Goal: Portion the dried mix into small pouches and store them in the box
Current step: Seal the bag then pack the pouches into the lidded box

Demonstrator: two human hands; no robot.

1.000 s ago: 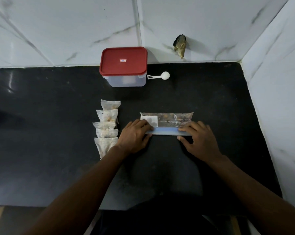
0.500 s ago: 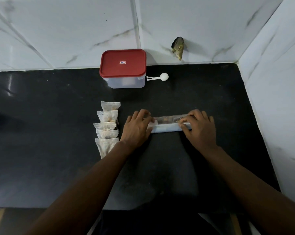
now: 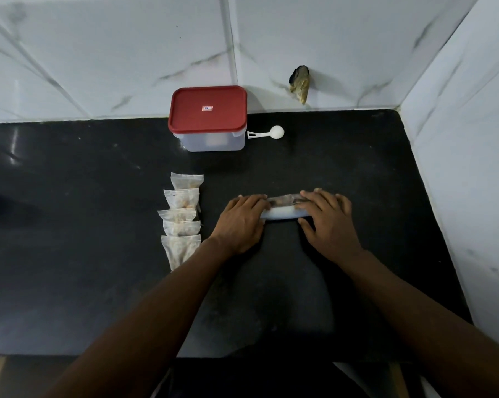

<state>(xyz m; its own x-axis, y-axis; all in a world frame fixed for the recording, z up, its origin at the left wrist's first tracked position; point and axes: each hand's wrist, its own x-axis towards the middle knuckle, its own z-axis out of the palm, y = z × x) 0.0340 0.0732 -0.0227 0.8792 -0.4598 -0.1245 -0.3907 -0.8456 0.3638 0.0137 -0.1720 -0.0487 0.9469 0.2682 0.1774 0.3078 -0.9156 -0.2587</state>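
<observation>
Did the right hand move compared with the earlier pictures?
Yes. The right hand moved away from the person, closer to the red-lidded box, on the rolled bag.

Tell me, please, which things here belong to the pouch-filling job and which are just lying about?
Job: rolled clear plastic bag gripped by left hand and right hand; five small filled clear pouches; red-lidded translucent box; white plastic scoop.
Lying about: dark brownish clump on tiled wall.
</observation>
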